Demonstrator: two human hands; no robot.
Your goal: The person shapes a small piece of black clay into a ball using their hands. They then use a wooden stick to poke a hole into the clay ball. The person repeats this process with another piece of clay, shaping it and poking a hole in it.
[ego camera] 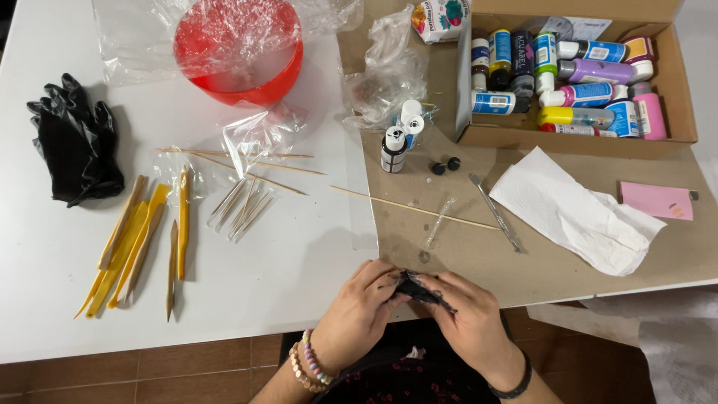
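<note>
Black clay lump (pixel 416 286) sits pinched between left hand (pixel 361 308) and right hand (pixel 470 318) at the bench's (pixel 299 269) near edge. Open room lies just beyond; farther off lie a skewer (pixel 415 208), metal tool (pixel 495 212) and paper towel (pixel 572 213).

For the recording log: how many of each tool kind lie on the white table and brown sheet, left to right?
Black gloves: 1 pile
Yellow and wooden modelling tools: about 7
Long wooden skewers: about 4
Metal tool: 1
Small black balls: 2
Total: about 15
Both hands hold a small black piece.
</note>
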